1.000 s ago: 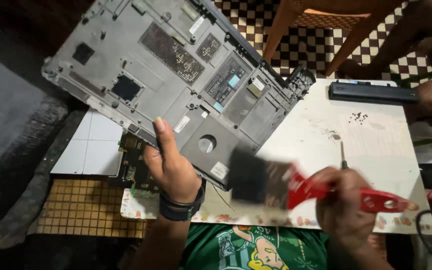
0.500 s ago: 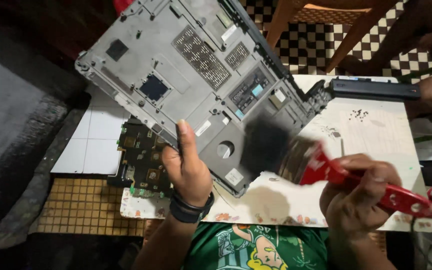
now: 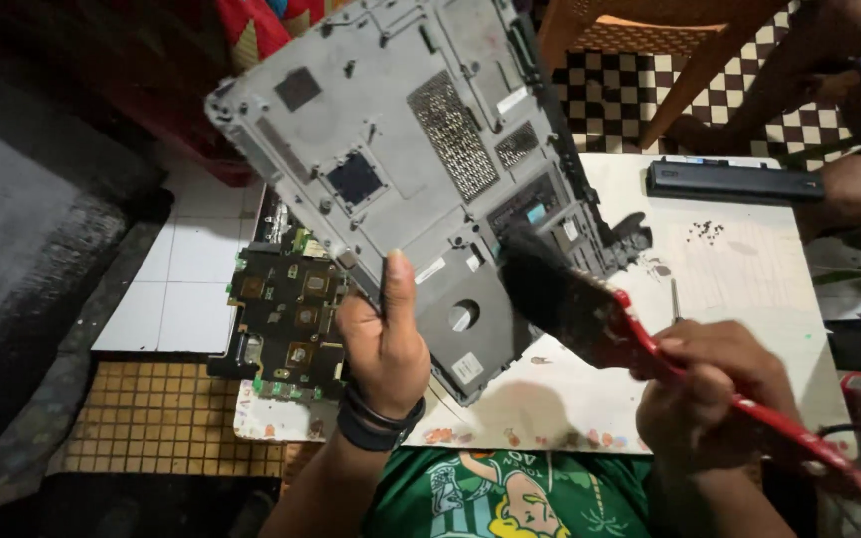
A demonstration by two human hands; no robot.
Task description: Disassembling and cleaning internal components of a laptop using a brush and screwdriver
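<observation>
Head view showed us at a white surface point(image 3: 749, 299), working on a grey laptop bottom case point(image 3: 411, 159). Our left hand point(image 3: 386, 344) had its grip clenched on the near edge of the case, thumb up along its face, and held it tilted off the surface so the inner side faced us and loose dust could fall away. Our right hand point(image 3: 705, 394) was wrapped tight around the red handle of a paintbrush point(image 3: 590, 304); its dark bristles lay against the case's right part, near the round hole. A green circuit board point(image 3: 286, 319) lay flat at the left edge of the surface, partly under the raised case, apart from the brushing. A black battery pack point(image 3: 734, 181) rested at the far right, and small dark specks point(image 3: 705, 231) lay near it.
</observation>
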